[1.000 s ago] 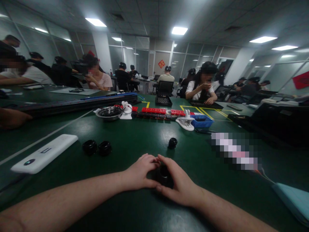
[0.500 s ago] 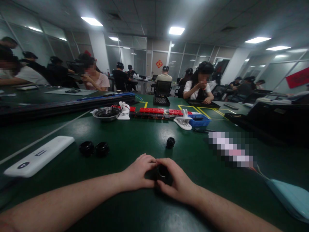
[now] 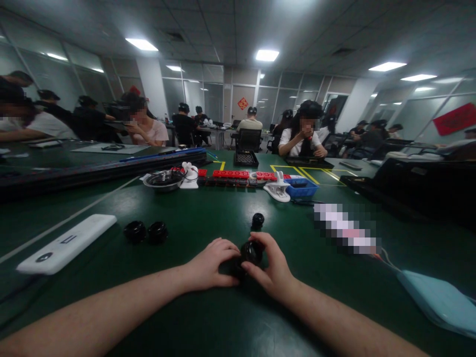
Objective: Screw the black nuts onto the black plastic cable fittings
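Observation:
In the middle of the table my right hand has its thumb and fingers curled round a glossy black hollow round piece, whose opening tilts up toward me. Facing it, my left hand bends its thumb and fingers round the dark lower part of the same black thing; whether that is a separate piece I cannot tell. Just beyond stands a smaller black ribbed piece. Left of my hands, two more black ribbed round pieces, one and another, sit side by side.
A white power bank-like box lies on the left, a pale blue pouch on the right. Across the table are a metal bowl, red bricks, a white clip and a blue bin. A co-worker sits opposite.
My right hand has lifted slightly and opened its grasp, so more of the black round piece shows, now tilted and a little higher. The view has shifted slightly.

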`<state>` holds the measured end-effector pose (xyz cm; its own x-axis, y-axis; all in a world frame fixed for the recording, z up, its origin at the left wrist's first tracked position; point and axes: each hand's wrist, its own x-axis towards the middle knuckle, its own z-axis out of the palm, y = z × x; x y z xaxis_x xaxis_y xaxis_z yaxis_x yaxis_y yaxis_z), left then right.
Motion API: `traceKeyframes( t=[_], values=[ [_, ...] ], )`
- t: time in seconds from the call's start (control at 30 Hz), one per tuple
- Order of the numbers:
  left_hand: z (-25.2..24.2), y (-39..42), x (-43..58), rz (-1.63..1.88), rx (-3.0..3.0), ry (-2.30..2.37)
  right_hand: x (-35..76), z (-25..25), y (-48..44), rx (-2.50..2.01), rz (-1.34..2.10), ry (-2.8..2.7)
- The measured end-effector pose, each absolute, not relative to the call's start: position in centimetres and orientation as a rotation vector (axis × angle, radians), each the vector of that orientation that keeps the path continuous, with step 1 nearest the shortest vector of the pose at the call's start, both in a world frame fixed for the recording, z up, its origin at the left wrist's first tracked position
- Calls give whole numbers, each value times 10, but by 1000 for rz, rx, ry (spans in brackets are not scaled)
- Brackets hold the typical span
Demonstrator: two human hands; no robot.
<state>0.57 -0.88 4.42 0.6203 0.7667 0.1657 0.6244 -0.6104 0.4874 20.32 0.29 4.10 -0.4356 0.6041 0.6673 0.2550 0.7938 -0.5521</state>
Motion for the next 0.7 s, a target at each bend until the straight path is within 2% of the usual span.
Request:
traceKeyframes(
  t=[0.3, 0.7],
  values=[
    [62, -45, -4, 414, 2372, 1532, 200, 30, 23, -783, 622, -1822],
    [46, -110, -123, 392, 1670, 2550, 199, 36, 11, -739, 683, -1912]
  ],
)
